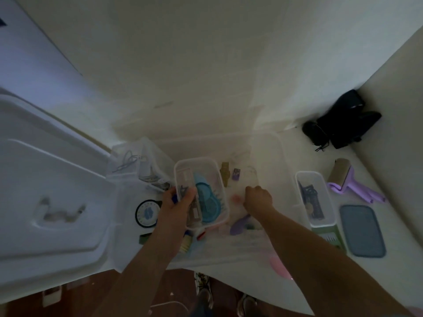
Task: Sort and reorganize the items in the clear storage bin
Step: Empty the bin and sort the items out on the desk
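The large clear storage bin (pixel 278 156) sits on a white surface in the middle of the head view. My left hand (pixel 177 203) grips the near left edge of a small clear container (pixel 207 167) held over the bin; a blue round item (pixel 207 202) and a clear case lie in it. My right hand (pixel 258 199) reaches down into the bin with curled fingers; what it holds is hidden. In the bin lie a purple item (pixel 238 226), a small purple box (pixel 236 174) and an olive strap (pixel 225 177).
The bin's white lid (pixel 50 197) lies to the left. A second small container (pixel 317 200) with dark items stands to the right, next to a grey-blue lid (pixel 362 231), a lilac lint roller (pixel 353 187), a cardboard tube (pixel 338 171) and black objects (pixel 343 124) by the wall.
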The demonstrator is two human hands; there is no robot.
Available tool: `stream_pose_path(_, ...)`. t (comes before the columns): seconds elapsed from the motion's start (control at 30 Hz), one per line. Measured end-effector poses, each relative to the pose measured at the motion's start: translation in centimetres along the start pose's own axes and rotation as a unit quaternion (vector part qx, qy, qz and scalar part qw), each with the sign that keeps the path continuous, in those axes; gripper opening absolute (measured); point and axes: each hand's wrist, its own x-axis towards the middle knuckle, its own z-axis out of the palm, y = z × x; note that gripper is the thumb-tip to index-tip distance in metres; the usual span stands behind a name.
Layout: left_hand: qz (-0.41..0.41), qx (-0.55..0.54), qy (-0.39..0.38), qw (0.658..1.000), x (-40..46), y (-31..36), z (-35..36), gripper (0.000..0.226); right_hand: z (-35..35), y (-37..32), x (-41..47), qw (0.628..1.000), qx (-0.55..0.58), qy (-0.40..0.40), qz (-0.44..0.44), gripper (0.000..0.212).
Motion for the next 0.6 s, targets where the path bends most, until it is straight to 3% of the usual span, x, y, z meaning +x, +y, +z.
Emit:
stream_pose_path(0.13, -0.003, -0.008, 0.004, 1.0, 0.0, 0.1, -0.1, 0.04, 0.0, 0.2, 0.4, 0.999, -0.013, -0.008, -0.031, 0.024)
stream_pose_path(0.27, -0.012, -0.009, -0.003, 1.0, -0.1, 0.6, 0.0, 0.024, 0.1, 0.8, 0.7, 0.999, 0.004, -0.006, -0.053, 0.032)
stream_pose_path(0.4, -0.014, -0.003, -0.009, 1.0, -0.3, 0.8, 0.0, 0.035, 0.5, 1.2, 0.9, 0.999, 0.018, 0.014, -0.035, 0.024)
stream_pose_path(0.5, -0.011, 0.005, -0.006, 1.0, -0.2, 0.7, -0.1, 0.04, -0.8, 0.5, 0.9, 0.991, 0.121, 0.053, -0.011, 0.031)
stream_pose_path(0.6, -0.012, 0.024, -0.006, 1.0, -0.5, 0.7, 0.1, 0.043, -5.0, -0.4, -1.0, 0.955, 0.263, 0.136, -0.024, 0.029)
